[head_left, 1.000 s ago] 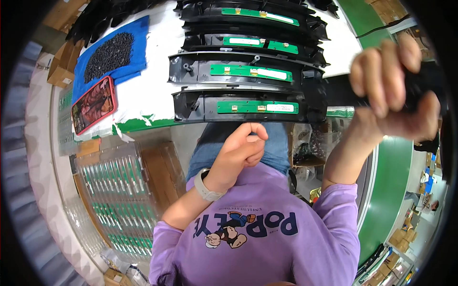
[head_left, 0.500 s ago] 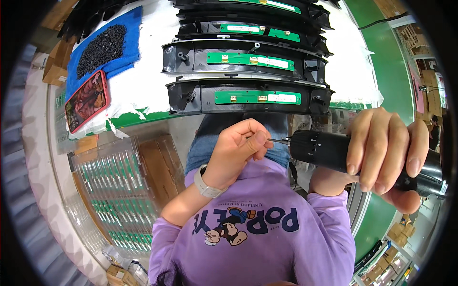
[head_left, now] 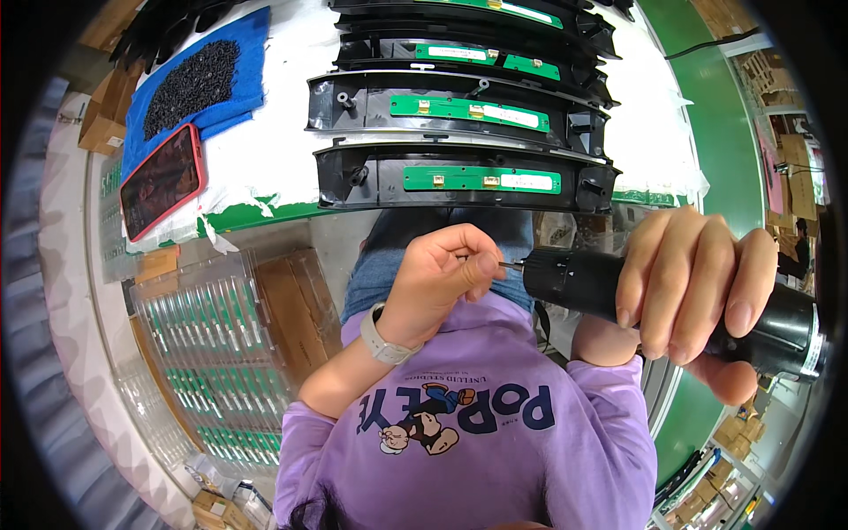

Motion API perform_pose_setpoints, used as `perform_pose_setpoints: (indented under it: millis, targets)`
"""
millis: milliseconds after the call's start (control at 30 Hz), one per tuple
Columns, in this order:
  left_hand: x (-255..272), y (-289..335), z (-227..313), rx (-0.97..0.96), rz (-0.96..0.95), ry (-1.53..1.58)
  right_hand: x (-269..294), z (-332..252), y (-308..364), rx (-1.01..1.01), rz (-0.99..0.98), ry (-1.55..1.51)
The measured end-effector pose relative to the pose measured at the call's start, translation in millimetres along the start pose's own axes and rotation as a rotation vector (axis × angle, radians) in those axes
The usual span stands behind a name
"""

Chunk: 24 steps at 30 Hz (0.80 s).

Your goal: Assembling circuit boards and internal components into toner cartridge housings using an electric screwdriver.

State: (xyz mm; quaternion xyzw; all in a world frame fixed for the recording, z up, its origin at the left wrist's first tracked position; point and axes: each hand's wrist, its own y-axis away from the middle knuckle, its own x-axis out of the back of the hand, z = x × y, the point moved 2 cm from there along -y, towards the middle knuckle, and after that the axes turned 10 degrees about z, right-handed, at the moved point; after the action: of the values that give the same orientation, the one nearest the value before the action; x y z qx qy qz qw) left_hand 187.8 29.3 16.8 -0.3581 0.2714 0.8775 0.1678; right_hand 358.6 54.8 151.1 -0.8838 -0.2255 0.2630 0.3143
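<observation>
I see the black cylindrical screwdriver [head_left: 574,281] off the near edge of the table [head_left: 283,155], its thin bit [head_left: 512,265] pointing left. My right hand [head_left: 693,291] grasps its barrel; my left hand [head_left: 446,274] curls at the tip, holding what I cannot tell.

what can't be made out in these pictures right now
Head view: the tip of the thin bit, and anything pinched with it, hidden by the left hand.
Head view: the middle of the black driver, covered by the right hand.
Head view: the farthest black panel, cut off by the top edge.
Head view: individual small black pieces, too small to tell their shape.
</observation>
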Motion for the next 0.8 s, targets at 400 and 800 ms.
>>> perform_pose_setpoints:
  millis: [400, 800]
  targets:
    - [2.0, -0.4, 0.3, -0.030, -0.020, -0.025, -4.1, 5.4, -5.3, -0.043, 0.019, -0.008]
    - [12.1, 6.7, -0.5, -0.141, 0.012, -0.280, -30.5, 3.4, 6.0, -0.257, 0.467, -0.132]
